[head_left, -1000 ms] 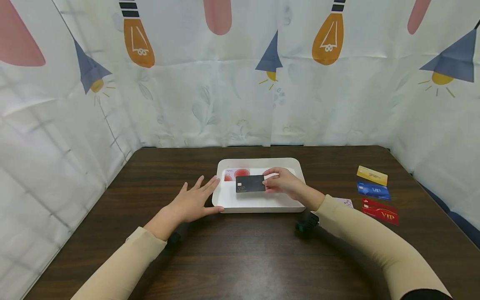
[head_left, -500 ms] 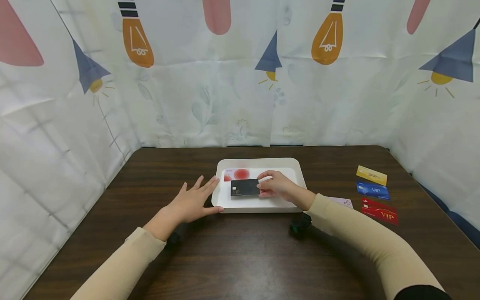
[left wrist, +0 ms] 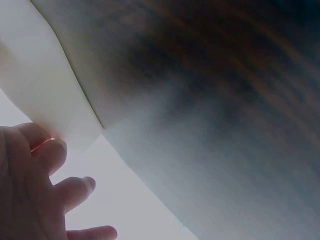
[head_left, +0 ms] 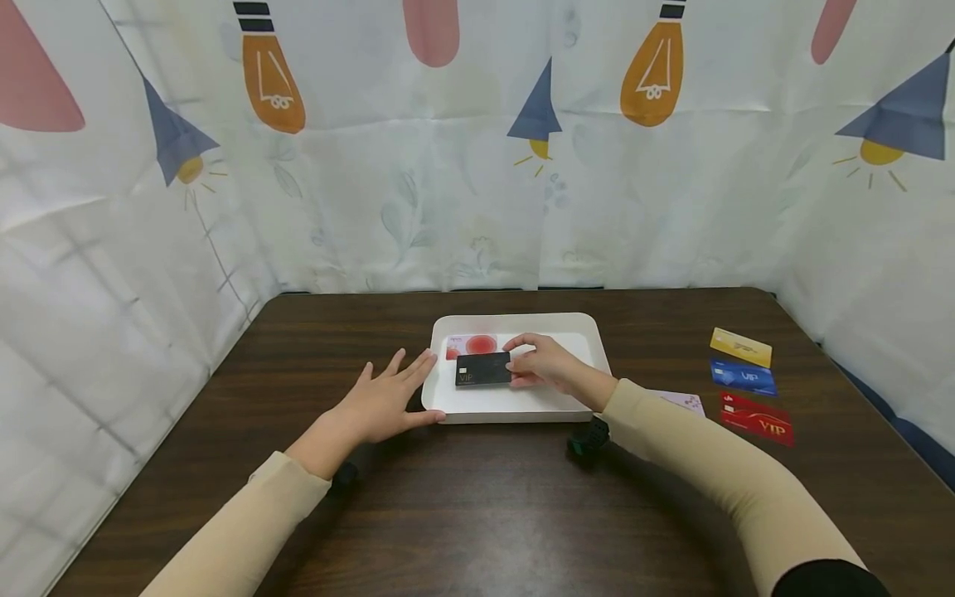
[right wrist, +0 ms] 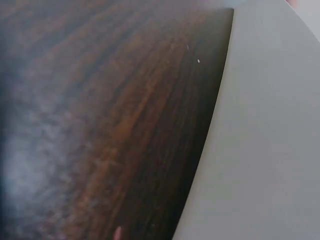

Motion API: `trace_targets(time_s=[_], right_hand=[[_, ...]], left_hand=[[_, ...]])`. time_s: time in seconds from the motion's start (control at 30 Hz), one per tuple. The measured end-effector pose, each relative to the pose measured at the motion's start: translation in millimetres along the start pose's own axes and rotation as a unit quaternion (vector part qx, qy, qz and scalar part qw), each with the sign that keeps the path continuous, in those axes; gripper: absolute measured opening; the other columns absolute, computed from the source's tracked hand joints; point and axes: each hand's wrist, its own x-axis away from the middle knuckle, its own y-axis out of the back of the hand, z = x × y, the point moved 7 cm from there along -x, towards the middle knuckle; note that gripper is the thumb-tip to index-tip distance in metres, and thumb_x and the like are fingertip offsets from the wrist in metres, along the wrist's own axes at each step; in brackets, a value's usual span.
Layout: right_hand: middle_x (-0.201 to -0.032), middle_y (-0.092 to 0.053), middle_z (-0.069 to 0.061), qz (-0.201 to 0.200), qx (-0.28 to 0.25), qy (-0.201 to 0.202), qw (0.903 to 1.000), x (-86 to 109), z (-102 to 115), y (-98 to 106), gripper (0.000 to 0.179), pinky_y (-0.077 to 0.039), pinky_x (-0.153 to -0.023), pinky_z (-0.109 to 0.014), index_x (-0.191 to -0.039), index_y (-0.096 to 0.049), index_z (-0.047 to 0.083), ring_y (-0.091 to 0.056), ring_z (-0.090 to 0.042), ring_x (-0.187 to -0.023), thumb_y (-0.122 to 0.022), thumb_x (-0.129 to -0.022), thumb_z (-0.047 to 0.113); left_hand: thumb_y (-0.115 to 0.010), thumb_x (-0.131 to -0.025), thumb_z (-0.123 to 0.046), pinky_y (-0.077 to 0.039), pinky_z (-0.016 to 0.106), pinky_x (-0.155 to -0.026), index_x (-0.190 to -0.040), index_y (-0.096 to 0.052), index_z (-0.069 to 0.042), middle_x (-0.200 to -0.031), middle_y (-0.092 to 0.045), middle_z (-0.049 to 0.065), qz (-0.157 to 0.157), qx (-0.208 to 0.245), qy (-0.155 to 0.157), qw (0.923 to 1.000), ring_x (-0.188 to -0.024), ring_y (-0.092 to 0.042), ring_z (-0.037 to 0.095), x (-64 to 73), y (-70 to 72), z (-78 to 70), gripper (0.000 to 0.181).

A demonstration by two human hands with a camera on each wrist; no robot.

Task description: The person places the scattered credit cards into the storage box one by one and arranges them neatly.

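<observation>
Brown table (head_left: 477, 506), white tray (head_left: 522, 418), black card (head_left: 481, 371)

Setting: dark wood-grain table across the lower half of the frame; behind it, a white curtain (head_left: 448, 207) printed with bulbs, lamps and leaves.

Left hand (head_left: 380, 405): left of centre; fingers straight and spread, thumb out to the side, grasping nothing. Fingertips and thumb tip lie at the left rim of the tray; in the left wrist view the fingers show spread against its pale side.

Right hand (head_left: 546, 365): centre of the frame, over the tray. Thumb and fingers pinch the right end of the black card. Its grip cannot be told from the right wrist view, which is mostly table and a pale surface.

Black card: marked VIP, above the left-centre part of the tray, a little tilted; whether it touches the tray floor cannot be told.

Pink-and-white card (head_left: 472, 346): inside the tray, upper left, just behind the black card.

Right of the frame, on the table, in a column: yellow card (head_left: 741, 347) uppermost, blue card (head_left: 744, 377) in the middle, red card (head_left: 757, 418) lowest.

Pale patterned card (head_left: 682, 404): between tray and column, partly hidden by the right sleeve (head_left: 716, 464).
</observation>
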Motion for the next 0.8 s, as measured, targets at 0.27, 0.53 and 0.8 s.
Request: trace_targets(time_s=[0.27, 0.53, 0.8], right_hand=[[-0.106, -0.063, -0.018, -0.001, -0.001, -0.003, 1.0, -4.2, 0.8, -5.3, 0.039, -0.06, -0.068, -0.025, -0.136, -0.057, 0.002, -0.066, -0.016, -0.07, -0.066, -0.099, -0.001], [-0.1, -0.066, -0.018, 0.012, -0.013, -0.003, 0.9998, -5.4, 2.3, -10.8, 0.041, -0.06, -0.066, -0.027, -0.137, -0.055, 0.0, -0.069, -0.017, -0.069, -0.067, -0.098, -0.002], [-0.103, -0.065, -0.021, 0.018, -0.017, -0.01, 0.9996, -6.8, 0.1, -14.7, 0.039, -0.06, -0.062, -0.027, -0.137, -0.054, -0.001, -0.072, -0.02, -0.067, -0.065, -0.099, -0.002]], left_hand=[[-0.058, -0.093, -0.07, -0.013, 0.075, -0.113, -0.166, -0.02, -0.015, -0.169, -0.022, 0.007, -0.002, 0.004, 0.001, 1.0, -0.154, -0.015, 0.041, 0.5, 1.0, -0.6, 0.098], [-0.058, -0.093, -0.07, -0.013, 0.075, -0.113, -0.165, -0.021, -0.014, -0.169, -0.021, 0.008, 0.005, 0.003, 0.005, 1.0, -0.154, -0.014, 0.041, 1.0, 1.4, -0.9, 0.098], [-0.058, -0.094, -0.069, -0.014, 0.075, -0.113, -0.165, -0.021, -0.014, -0.169, -0.022, 0.008, 0.0, -0.003, 0.004, 1.0, -0.154, -0.016, 0.041, 0.5, 1.1, -0.5, 0.098]])
